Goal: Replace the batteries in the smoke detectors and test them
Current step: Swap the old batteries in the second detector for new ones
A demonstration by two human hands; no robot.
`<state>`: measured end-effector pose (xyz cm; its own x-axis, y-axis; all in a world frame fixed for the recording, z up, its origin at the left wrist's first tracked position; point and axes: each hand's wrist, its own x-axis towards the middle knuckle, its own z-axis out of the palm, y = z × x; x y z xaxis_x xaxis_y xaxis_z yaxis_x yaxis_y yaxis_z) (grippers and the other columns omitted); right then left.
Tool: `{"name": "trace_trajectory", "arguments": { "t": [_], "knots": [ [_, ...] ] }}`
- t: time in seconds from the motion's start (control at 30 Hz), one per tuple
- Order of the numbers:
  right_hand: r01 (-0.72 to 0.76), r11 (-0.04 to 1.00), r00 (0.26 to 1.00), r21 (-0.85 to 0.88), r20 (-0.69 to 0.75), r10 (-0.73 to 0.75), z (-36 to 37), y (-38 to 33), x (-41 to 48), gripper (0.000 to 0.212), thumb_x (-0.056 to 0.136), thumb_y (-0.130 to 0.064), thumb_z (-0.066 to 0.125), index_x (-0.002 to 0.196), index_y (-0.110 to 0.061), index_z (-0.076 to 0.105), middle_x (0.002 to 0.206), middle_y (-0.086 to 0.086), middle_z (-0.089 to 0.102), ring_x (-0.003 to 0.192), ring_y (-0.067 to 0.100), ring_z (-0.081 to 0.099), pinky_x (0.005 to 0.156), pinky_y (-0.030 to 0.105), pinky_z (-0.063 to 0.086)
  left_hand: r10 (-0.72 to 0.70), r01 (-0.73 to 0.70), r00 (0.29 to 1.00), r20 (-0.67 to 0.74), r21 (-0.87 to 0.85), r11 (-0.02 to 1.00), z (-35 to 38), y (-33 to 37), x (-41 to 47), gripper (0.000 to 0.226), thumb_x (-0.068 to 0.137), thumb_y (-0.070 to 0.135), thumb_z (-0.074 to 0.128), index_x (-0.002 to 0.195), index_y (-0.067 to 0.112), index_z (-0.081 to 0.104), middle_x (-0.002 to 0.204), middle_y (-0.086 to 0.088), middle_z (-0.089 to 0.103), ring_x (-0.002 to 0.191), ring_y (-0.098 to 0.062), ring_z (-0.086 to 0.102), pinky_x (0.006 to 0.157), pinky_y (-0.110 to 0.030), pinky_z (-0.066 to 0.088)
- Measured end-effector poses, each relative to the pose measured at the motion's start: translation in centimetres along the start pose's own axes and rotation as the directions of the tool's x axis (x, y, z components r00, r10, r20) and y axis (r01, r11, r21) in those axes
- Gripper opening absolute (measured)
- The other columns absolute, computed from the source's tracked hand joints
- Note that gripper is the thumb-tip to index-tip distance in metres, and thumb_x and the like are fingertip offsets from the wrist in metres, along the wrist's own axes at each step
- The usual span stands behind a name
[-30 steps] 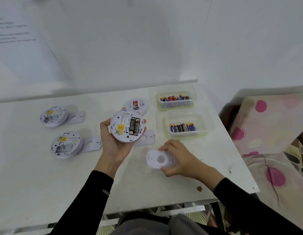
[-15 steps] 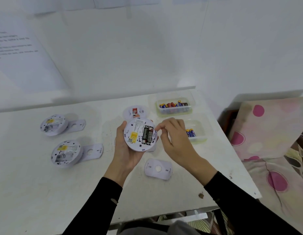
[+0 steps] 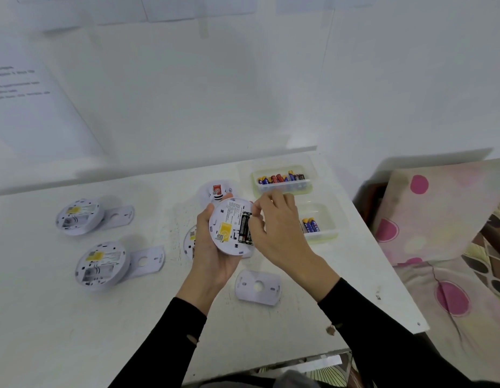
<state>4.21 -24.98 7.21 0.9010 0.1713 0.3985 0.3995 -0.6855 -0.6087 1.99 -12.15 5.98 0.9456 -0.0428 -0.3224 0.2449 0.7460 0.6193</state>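
My left hand (image 3: 212,261) grips a round white smoke detector (image 3: 229,226) above the table, its back facing me with a yellow label. Dark batteries (image 3: 244,228) sit in its open compartment. My right hand (image 3: 274,228) has its curled fingertips on the batteries at the detector's right edge. A detached white mounting plate (image 3: 257,287) lies flat below the hands. Two clear tubs hold batteries: the far tub (image 3: 282,182) has several mixed ones, the near tub (image 3: 317,226) shows two blue ones, partly hidden by my right hand.
Two more opened detectors (image 3: 78,217) (image 3: 102,266) lie back-up at the left, each beside its mounting plate. Another detector (image 3: 216,191) lies face-up behind my left hand, and part of one (image 3: 190,242) shows beneath it. The table's right edge borders a patterned cushion (image 3: 439,219).
My right hand left the mounting plate on the table and rose to the batteries in the detector. My left hand lifted the detector slightly and tilted it.
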Motion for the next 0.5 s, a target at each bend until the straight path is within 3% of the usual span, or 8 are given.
{"name": "trace_trajectory", "arguments": {
  "t": [0.1,0.17,0.33,0.43,0.5],
  "knots": [
    [-0.032,0.997,0.999,0.068,0.026,0.03,-0.1,0.2,0.2,0.026,0.075,-0.04,0.041,0.079,-0.015,0.048,0.09,-0.002,0.045,0.089,0.018,0.034,0.079,0.032,0.037,-0.007,0.007,1.0,0.011,-0.053,0.999,0.1,-0.1,0.2,0.069,0.083,0.051,0.051,0.137,0.008,0.055,0.116,-0.018,0.068,0.097,-0.029,0.07,0.081,-0.041,0.059],
    [-0.012,0.995,1.0,0.095,0.015,0.01,-0.1,0.3,0.4,0.022,0.077,-0.039,0.046,0.078,-0.017,0.044,0.089,-0.001,0.045,0.088,0.018,0.034,0.078,0.029,0.035,-0.002,0.001,1.0,-0.008,-0.052,0.999,0.2,-0.3,0.4,0.073,0.084,0.05,0.053,0.143,0.007,0.049,0.122,-0.019,0.064,0.102,-0.03,0.067,0.085,-0.042,0.058],
    [-0.024,0.965,0.987,0.263,0.158,-0.019,-1.3,0.5,0.9,0.01,0.092,-0.018,0.058,0.087,-0.014,0.049,0.09,0.001,0.051,0.083,0.014,0.046,0.069,0.016,0.036,0.003,-0.002,1.0,0.008,-0.097,0.995,0.3,-0.8,1.4,0.069,0.094,0.049,0.047,0.149,0.008,0.041,0.125,-0.019,0.06,0.111,-0.032,0.062,0.093,-0.044,0.053],
    [-0.154,0.896,0.987,0.416,0.104,0.121,-2.6,1.2,2.0,0.007,0.092,-0.015,0.062,0.093,-0.012,0.056,0.089,0.001,0.062,0.073,0.004,0.057,0.066,0.014,0.046,0.007,-0.006,1.0,0.012,-0.087,0.996,0.3,-1.0,2.2,0.065,0.096,0.05,0.044,0.148,0.01,0.043,0.13,-0.019,0.058,0.121,-0.034,0.054,0.109,-0.052,0.039],
    [-0.241,0.864,0.966,0.441,0.023,0.257,-3.7,2.8,3.1,0.006,0.092,-0.013,0.063,0.095,-0.01,0.058,0.085,-0.001,0.067,0.066,-0.004,0.057,0.061,0.01,0.043,-0.001,0.002,1.0,0.01,-0.088,0.996,0.0,-0.8,2.5,0.067,0.092,0.051,0.051,0.147,0.012,0.046,0.139,-0.019,0.056,0.128,-0.037,0.052,0.113,-0.055,0.036]
  ]
}}
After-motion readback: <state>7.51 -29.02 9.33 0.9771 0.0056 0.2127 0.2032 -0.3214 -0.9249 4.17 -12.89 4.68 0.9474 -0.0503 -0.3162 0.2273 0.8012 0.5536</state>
